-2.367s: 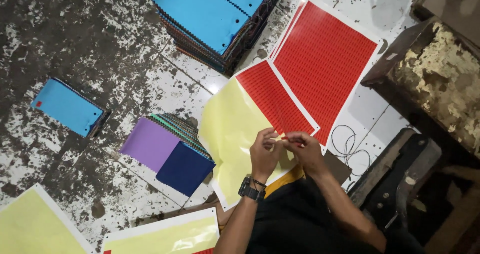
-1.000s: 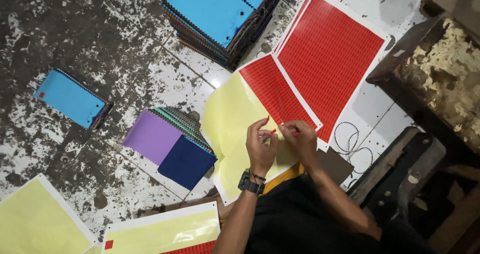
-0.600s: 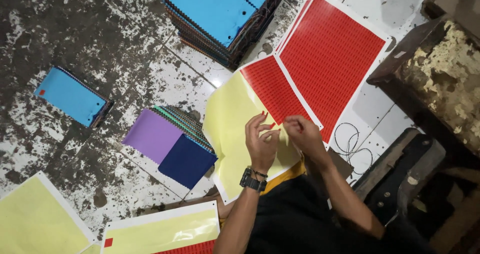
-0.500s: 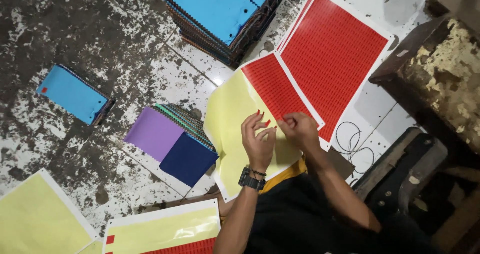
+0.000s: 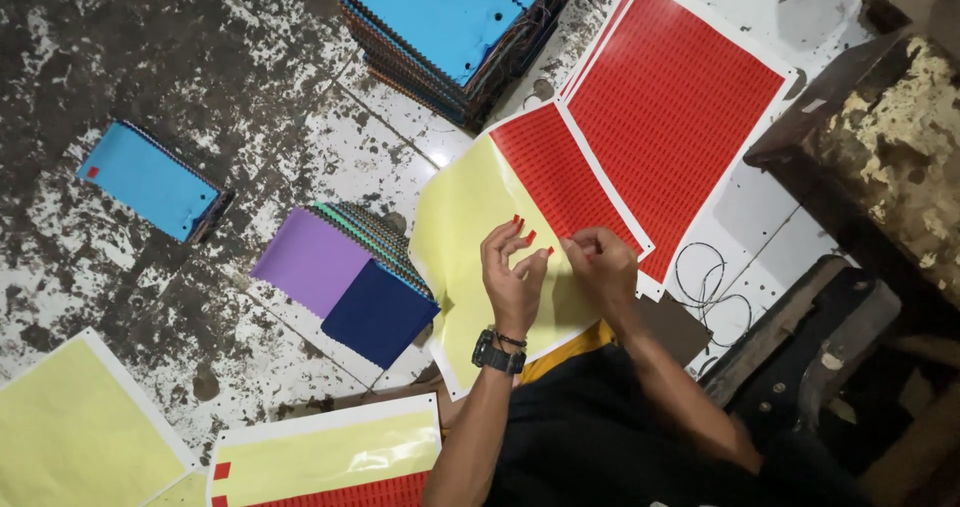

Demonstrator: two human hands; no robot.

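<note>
We sit over a stained, paint-flecked grey floor (image 5: 150, 57), the largest thing in view, with a worn dark wooden bench (image 5: 880, 137) at the right edge. At the top lies a thick stack of bright blue fabric swatch books (image 5: 450, 17). Beside it, on white backing, rests a large sheet of small red stickers (image 5: 680, 107), and touching its lower left edge is a smaller, partly peeled red sticker sheet (image 5: 560, 172) whose bared yellow backing paper (image 5: 460, 237) spreads under our hands. More yellow backing sheets (image 5: 80, 437) lie at the lower left. A fanned set of fabric swatches with purple and navy covers (image 5: 345, 282) sits just left of the yellow paper, and a single blue swatch book (image 5: 150, 182) lies well apart at the far left. A thin loop of black wire (image 5: 705, 277) lies near the sheet's lower corner.

Our left hand (image 5: 512, 277), with a black wristwatch (image 5: 497, 352) on it, is held open, fingers spread, with tiny red stickers (image 5: 530, 237) stuck to its fingertips. Our right hand (image 5: 600, 267) is curled just beside it, fingertips drawn together over the peeled sheet's edge; we cannot tell whether it pinches a sticker.
</note>
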